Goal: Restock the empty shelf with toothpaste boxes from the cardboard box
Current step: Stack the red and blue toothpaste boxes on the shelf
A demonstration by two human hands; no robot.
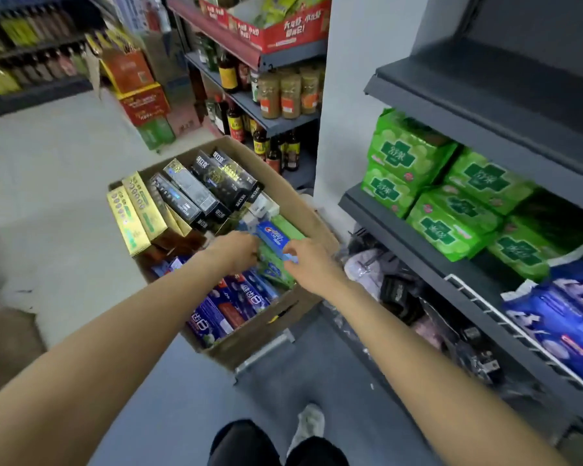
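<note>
An open cardboard box [293, 200] stands on the floor, packed with toothpaste boxes: gold ones [133, 216], black ones [212, 183], purple ones [229, 307] and green ones [276, 269]. Both my hands reach into it. My right hand [308, 260] pinches the near end of a blue toothpaste box [271, 235] lying on top of the green ones. My left hand [234, 250] has its fingers curled at the blue box's left side, down among the boxes. A dark grey empty shelf [505, 95] is at the upper right.
Green packs [441, 196] fill the middle shelf on the right, and blue packs [566, 317] sit behind a white wire rail. Dark bagged goods lie on the lowest shelf. Bottles and jars [283, 95] stand on shelves behind the box. My shoe [308, 425] is on the grey floor.
</note>
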